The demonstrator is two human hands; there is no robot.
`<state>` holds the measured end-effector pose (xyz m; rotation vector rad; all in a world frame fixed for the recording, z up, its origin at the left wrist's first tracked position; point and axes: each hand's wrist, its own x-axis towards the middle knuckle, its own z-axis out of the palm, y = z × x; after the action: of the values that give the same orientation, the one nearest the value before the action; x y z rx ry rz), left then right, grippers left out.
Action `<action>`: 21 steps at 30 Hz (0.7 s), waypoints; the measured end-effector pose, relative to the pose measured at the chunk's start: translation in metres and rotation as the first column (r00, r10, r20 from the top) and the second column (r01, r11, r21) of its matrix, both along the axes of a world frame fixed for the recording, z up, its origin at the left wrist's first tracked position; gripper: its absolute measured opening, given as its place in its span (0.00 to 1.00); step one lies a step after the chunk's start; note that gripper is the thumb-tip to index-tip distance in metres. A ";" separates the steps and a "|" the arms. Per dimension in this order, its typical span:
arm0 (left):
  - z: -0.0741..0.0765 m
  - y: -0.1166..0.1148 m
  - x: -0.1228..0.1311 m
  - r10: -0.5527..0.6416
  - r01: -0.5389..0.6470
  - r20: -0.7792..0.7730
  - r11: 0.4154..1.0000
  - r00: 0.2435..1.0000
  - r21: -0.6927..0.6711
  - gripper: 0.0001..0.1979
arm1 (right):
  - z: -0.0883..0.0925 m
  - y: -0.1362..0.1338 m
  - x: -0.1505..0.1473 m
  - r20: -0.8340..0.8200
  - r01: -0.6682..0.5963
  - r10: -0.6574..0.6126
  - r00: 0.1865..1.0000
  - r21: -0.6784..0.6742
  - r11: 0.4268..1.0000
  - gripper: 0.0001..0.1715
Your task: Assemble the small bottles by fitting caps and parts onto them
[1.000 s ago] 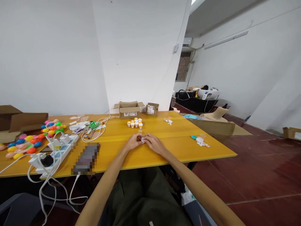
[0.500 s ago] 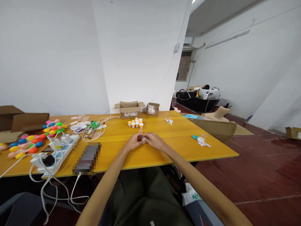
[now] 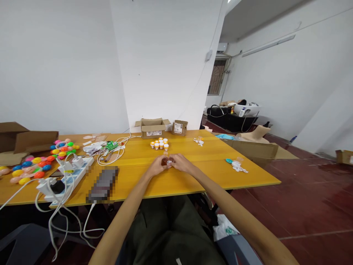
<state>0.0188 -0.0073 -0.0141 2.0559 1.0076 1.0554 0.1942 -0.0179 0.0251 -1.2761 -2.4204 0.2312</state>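
My left hand [image 3: 157, 166] and my right hand [image 3: 180, 163] meet over the middle of the yellow table [image 3: 193, 176]. Between their fingertips sits a small brown bottle [image 3: 164, 161], gripped by the left hand. My right hand pinches a small white cap [image 3: 169, 162] at the bottle. Both hands have their fingers curled in. Just beyond them stands a cluster of small bottles with orange and white caps [image 3: 159, 143].
Two open cardboard boxes [image 3: 152, 127] stand at the table's far edge. A white power strip with plugs and cables [image 3: 66, 176], coloured plastic eggs [image 3: 38, 162] and a blurred dark device [image 3: 102, 184] lie at the left. Small white parts and a teal ring [image 3: 234, 163] lie at the right.
Both hands stay together on the small bottle; my right hand has shifted slightly left and up at the cap. The view has drifted a little.
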 end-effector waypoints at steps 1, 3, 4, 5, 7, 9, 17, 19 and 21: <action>0.000 0.000 0.000 0.025 -0.024 -0.024 0.999 0.999 0.029 0.11 | 0.002 -0.001 0.000 -0.001 0.000 0.000 1.000 -0.007 1.000 0.11; -0.001 0.001 -0.001 0.054 -0.050 -0.064 0.997 0.997 0.066 0.11 | 0.004 -0.003 -0.001 -0.004 0.011 -0.011 1.000 -0.014 1.000 0.10; -0.001 0.001 -0.001 0.056 -0.050 -0.079 0.996 0.995 0.073 0.11 | 0.004 -0.004 -0.001 -0.004 0.019 -0.019 1.000 -0.015 1.000 0.10; -0.001 0.001 -0.001 0.053 -0.046 -0.090 0.996 0.995 0.075 0.10 | 0.005 -0.004 -0.002 -0.005 0.027 -0.027 1.000 -0.017 0.999 0.09; -0.001 0.001 0.000 0.043 -0.036 -0.095 0.997 0.995 0.075 0.10 | 0.005 -0.004 -0.002 -0.012 0.037 -0.037 0.999 -0.025 0.999 0.09; -0.002 0.002 0.000 0.037 -0.031 -0.087 0.997 0.996 0.073 0.10 | 0.004 -0.002 -0.001 -0.032 0.028 -0.029 0.999 -0.038 0.999 0.09; -0.006 0.004 -0.002 0.011 -0.006 -0.070 0.997 0.997 0.080 0.08 | 0.006 0.008 0.022 -0.124 0.119 -0.119 0.985 -0.009 0.993 0.09; -0.007 0.004 -0.002 0.020 -0.014 -0.073 0.996 0.997 0.089 0.08 | 0.006 0.010 0.030 -0.102 0.172 -0.170 0.980 0.007 0.985 0.09; -0.006 0.004 -0.002 0.026 -0.019 -0.081 0.996 0.996 0.088 0.08 | 0.004 0.012 0.036 -0.065 0.223 -0.221 0.973 0.031 0.974 0.09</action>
<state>0.0164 -0.0036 -0.0205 2.1786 1.0450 1.0504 0.2302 -0.0059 0.0286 -1.4863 -2.1980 0.1567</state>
